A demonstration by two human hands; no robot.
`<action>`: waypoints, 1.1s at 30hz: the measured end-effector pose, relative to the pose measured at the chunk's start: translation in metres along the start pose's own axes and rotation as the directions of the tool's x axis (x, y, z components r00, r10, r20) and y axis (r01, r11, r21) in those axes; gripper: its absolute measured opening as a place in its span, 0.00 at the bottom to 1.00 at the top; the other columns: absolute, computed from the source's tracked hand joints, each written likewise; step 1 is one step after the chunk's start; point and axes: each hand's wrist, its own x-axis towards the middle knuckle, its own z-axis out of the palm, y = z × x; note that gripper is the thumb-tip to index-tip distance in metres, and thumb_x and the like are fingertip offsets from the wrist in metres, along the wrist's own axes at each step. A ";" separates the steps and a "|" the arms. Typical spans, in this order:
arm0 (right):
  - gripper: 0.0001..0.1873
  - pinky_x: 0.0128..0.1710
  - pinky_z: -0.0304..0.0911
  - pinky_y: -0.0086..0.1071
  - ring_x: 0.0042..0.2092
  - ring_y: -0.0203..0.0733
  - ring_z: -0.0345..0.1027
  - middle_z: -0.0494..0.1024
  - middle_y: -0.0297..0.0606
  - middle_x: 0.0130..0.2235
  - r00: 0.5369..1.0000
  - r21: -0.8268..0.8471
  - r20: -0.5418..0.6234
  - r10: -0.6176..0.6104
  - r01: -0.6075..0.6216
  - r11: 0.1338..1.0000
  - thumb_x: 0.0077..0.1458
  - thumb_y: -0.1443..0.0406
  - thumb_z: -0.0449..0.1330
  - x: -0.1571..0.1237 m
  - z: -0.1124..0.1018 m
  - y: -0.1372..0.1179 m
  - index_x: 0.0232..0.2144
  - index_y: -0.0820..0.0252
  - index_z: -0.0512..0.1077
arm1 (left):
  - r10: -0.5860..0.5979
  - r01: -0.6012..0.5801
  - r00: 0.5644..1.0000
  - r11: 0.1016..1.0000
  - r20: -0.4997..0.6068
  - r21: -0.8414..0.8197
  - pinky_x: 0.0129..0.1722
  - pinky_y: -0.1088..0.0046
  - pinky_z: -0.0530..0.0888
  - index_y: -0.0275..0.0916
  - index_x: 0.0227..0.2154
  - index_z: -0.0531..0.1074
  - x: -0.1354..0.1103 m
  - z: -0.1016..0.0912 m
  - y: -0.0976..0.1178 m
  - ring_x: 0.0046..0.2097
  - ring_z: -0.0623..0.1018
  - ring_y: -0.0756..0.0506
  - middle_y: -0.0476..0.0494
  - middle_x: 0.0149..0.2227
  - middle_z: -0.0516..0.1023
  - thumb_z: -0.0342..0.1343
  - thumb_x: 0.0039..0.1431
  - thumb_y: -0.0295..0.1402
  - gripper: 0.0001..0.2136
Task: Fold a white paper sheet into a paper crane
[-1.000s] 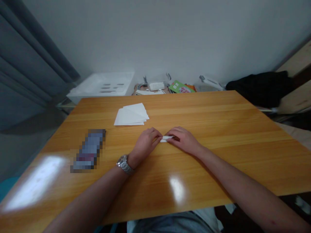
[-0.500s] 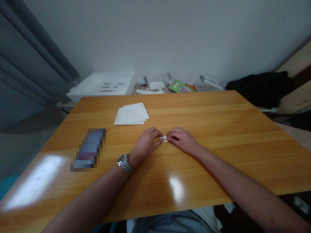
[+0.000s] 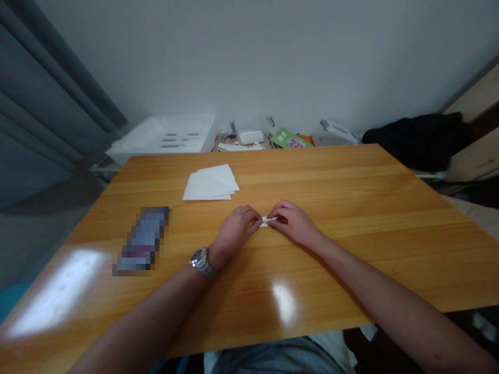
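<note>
A small folded piece of white paper (image 3: 267, 221) lies at the middle of the wooden table (image 3: 351, 208), pinched from both sides. My left hand (image 3: 234, 234), with a metal watch on its wrist, has its fingers closed on the paper's left end. From the right, my right hand (image 3: 294, 226) grips the other end with curled fingers. Most of the paper is hidden under the fingertips. A stack of white paper sheets (image 3: 210, 184) rests farther back, to the left of my hands.
A blurred-out flat object (image 3: 142, 241) lies on the table's left part. Behind the table stand a white plastic bin (image 3: 163, 137), a green booklet (image 3: 288, 139), cables and a dark cloth (image 3: 417, 140). Grey curtains hang at left.
Less of the paper shows than a second ago. Both hands stay pinched on it and have barely shifted.
</note>
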 end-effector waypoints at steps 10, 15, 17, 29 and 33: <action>0.02 0.38 0.66 0.34 0.38 0.41 0.71 0.76 0.38 0.37 1.000 0.031 -0.004 0.028 -0.028 0.999 0.60 0.67 0.65 -0.001 -0.003 0.004 0.36 0.57 0.79 | -0.045 0.044 0.999 0.998 -0.019 -0.038 0.44 0.67 0.73 0.39 0.35 0.75 0.001 0.002 -0.001 0.41 0.76 0.44 0.45 0.38 0.77 0.57 0.65 0.30 0.03; 0.04 0.42 0.67 0.37 0.40 0.43 0.72 0.77 0.39 0.38 0.999 0.011 0.000 -0.039 0.039 0.999 0.63 0.67 0.62 -0.003 -0.009 0.002 0.35 0.57 0.78 | -0.050 0.048 0.998 0.998 -0.039 -0.048 0.44 0.67 0.73 0.39 0.35 0.75 -0.001 0.001 -0.002 0.42 0.76 0.44 0.44 0.38 0.77 0.57 0.65 0.30 0.03; 0.05 0.42 0.67 0.37 0.41 0.43 0.72 0.77 0.40 0.38 0.998 -0.002 0.007 -0.063 0.063 0.998 0.63 0.67 0.62 -0.003 -0.009 0.003 0.35 0.57 0.78 | -0.035 0.034 0.998 0.999 -0.044 -0.041 0.45 0.67 0.73 0.40 0.35 0.75 -0.002 0.001 -0.002 0.42 0.76 0.44 0.44 0.38 0.77 0.57 0.65 0.30 0.03; 0.06 0.44 0.68 0.38 0.42 0.43 0.72 0.77 0.40 0.40 0.989 -0.060 0.038 -0.141 0.144 0.988 0.63 0.68 0.62 -0.002 -0.006 0.005 0.35 0.56 0.79 | -0.009 0.010 0.999 0.999 -0.035 0.031 0.45 0.66 0.73 0.41 0.39 0.75 0.001 0.005 -0.001 0.43 0.75 0.43 0.43 0.39 0.75 0.57 0.65 0.31 0.04; 0.05 0.43 0.67 0.38 0.42 0.43 0.71 0.77 0.40 0.39 0.992 -0.042 0.027 -0.124 0.125 0.991 0.61 0.69 0.63 -0.001 -0.005 0.005 0.33 0.57 0.79 | -0.002 0.002 1.000 1.000 -0.028 -0.011 0.46 0.65 0.73 0.40 0.39 0.76 0.003 0.007 -0.002 0.44 0.75 0.43 0.43 0.40 0.75 0.56 0.67 0.33 0.05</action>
